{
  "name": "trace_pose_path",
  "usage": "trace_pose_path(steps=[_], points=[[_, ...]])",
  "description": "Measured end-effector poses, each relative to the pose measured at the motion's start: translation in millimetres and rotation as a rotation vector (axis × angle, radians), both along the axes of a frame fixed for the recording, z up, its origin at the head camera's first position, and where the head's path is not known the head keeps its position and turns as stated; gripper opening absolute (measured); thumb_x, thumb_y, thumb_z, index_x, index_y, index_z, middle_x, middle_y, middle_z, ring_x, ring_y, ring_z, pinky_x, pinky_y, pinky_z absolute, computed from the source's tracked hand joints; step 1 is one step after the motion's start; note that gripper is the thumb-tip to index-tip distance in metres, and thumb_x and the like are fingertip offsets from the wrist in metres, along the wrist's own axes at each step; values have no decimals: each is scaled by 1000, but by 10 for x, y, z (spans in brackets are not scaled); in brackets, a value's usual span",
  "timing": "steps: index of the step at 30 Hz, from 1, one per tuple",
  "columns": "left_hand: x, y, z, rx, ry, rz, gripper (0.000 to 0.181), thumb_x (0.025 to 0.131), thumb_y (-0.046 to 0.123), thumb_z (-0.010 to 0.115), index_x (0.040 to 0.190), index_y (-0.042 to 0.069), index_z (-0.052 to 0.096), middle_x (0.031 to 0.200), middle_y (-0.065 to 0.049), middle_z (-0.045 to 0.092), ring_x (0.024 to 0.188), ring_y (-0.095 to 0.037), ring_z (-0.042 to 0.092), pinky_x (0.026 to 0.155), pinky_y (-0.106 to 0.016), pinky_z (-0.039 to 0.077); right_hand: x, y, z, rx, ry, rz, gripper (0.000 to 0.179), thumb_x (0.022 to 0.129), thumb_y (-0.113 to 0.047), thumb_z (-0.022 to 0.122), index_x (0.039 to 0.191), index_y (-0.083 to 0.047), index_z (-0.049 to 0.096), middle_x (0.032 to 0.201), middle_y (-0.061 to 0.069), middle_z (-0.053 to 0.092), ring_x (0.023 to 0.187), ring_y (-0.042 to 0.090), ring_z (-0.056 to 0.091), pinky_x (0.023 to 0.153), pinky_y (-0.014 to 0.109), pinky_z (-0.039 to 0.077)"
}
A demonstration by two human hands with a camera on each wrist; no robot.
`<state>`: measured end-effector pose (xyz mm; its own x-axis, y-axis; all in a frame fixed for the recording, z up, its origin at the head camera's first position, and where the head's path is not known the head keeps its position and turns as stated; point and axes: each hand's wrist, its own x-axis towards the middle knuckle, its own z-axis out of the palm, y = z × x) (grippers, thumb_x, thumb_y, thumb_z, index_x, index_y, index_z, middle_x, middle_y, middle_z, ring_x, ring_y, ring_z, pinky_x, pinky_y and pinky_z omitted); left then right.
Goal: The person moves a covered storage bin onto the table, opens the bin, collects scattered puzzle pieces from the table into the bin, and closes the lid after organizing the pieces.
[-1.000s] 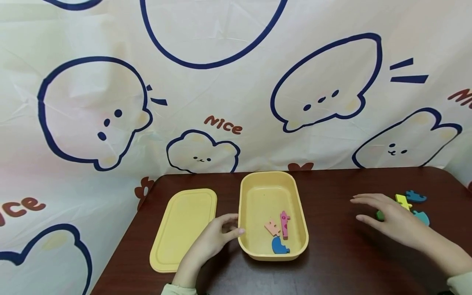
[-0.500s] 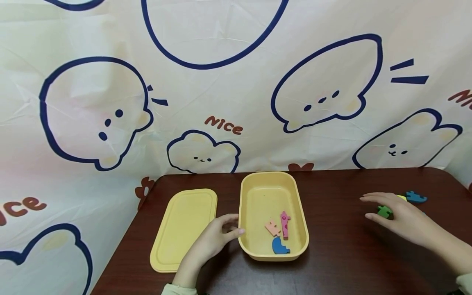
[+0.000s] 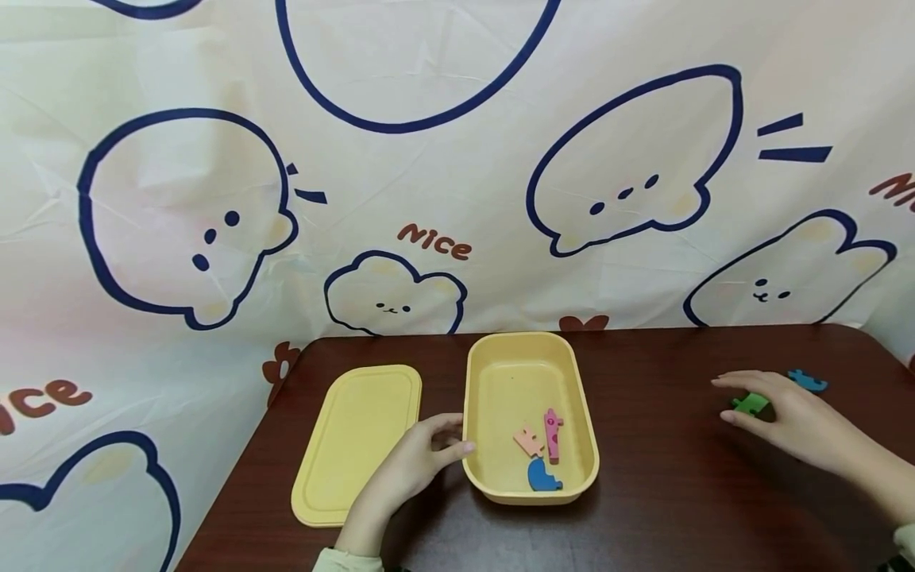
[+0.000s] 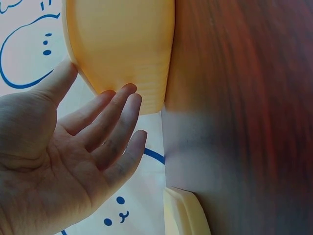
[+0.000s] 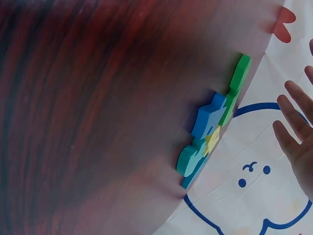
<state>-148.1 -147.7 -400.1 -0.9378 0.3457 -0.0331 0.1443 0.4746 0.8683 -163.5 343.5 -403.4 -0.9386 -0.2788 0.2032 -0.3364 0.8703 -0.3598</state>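
A yellow plastic box (image 3: 522,381) stands on the table, holding a pink puzzle piece (image 3: 552,435), a peach one (image 3: 528,442) and a blue one (image 3: 544,475). At its left side my left hand (image 3: 415,469) rests the thumb on the rim, with relaxed fingers near the outer wall (image 4: 127,44). My right hand (image 3: 801,417) hovers, fingers spread, above several loose pieces. A green piece (image 3: 752,403) shows between thumb and fingers, and a blue piece (image 3: 808,381) beyond the hand. The right wrist view also shows a yellow piece (image 5: 212,140) and a teal piece (image 5: 190,157).
A flat yellow lid (image 3: 357,445) lies on the table left of the box. The dark wooden table (image 3: 658,492) runs back to a patterned cloth (image 3: 500,183) hanging behind it.
My right hand has moved a little to the right over the loose pieces, covering the yellow and teal ones in the head view. The left hand and the box have stayed still.
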Motion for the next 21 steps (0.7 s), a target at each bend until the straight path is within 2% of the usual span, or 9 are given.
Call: trace_pose_path(steps=[10, 21], points=[[-6, 5, -2, -13, 8, 7, 47, 93, 19, 71, 130, -5, 58, 118, -15, 65, 99, -25, 65, 83, -40, 53, -18, 110, -17, 12, -29, -30, 52, 88, -32, 77, 128, -3, 62, 125, 27, 58, 115, 47, 51, 85, 66, 43], [17, 11, 22, -23, -3, 13, 46, 93, 19, 72, 131, -4, 58, 120, -15, 64, 100, -25, 65, 83, -41, 53, -56, 178, -44, 6, -93, -45, 59, 86, -36, 78, 128, 2, 60, 126, 31, 56, 118, 51, 49, 88, 68, 41]])
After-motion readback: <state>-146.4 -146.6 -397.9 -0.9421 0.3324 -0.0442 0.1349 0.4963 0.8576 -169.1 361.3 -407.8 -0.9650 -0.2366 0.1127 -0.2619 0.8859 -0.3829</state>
